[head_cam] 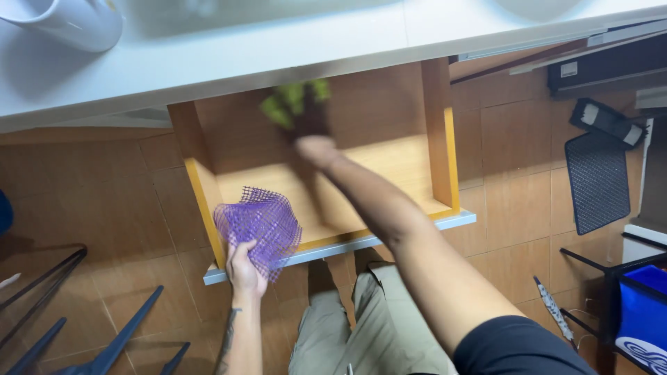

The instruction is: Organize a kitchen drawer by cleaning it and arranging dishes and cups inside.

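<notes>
Left hand (244, 269): grips purple mesh (258, 226) at drawer's (438, 132) front-left corner.
Right hand (314, 147): blurred, closed on green-topped item (295, 104) at drawer's back.

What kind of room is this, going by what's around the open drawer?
Probably a home kitchen or utility corner. A white counter carries a white mug above an open wooden drawer, the floor is brown tile, and a blue bin sits in a rack at the right.
</notes>
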